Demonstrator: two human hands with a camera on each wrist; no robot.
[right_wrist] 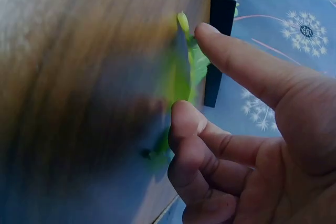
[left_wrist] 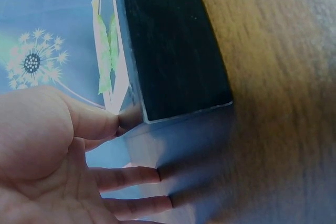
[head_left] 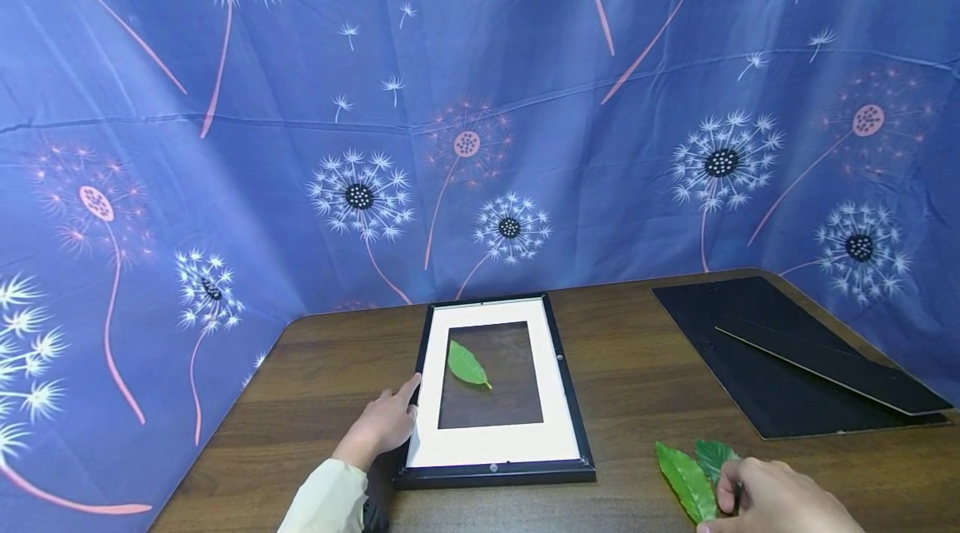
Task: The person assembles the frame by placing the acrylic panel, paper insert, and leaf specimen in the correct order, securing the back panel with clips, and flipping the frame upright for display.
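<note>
A black picture frame [head_left: 450, 476] with a white mat [head_left: 495, 445] lies on the table, and one green leaf [head_left: 467, 364] rests inside the mat's window. My left hand [head_left: 384, 423] is at the frame's left side. In the left wrist view, its thumb meets the frame's corner while the other fingers reach out straight. Near the table's front right, my right hand [head_left: 776, 500] is over a bright green leaf [head_left: 687, 479] and a darker leaf [head_left: 712, 455]. The right wrist view shows thumb and forefinger apart, around the edge of the bright leaf [right_wrist: 182, 80].
A large black board [head_left: 720, 350] lies flat at the table's right, with a second black board [head_left: 832, 366] resting across it. Behind the wooden table [head_left: 622, 366] hangs a blue dandelion-print cloth [head_left: 600, 183], which also runs along the left side.
</note>
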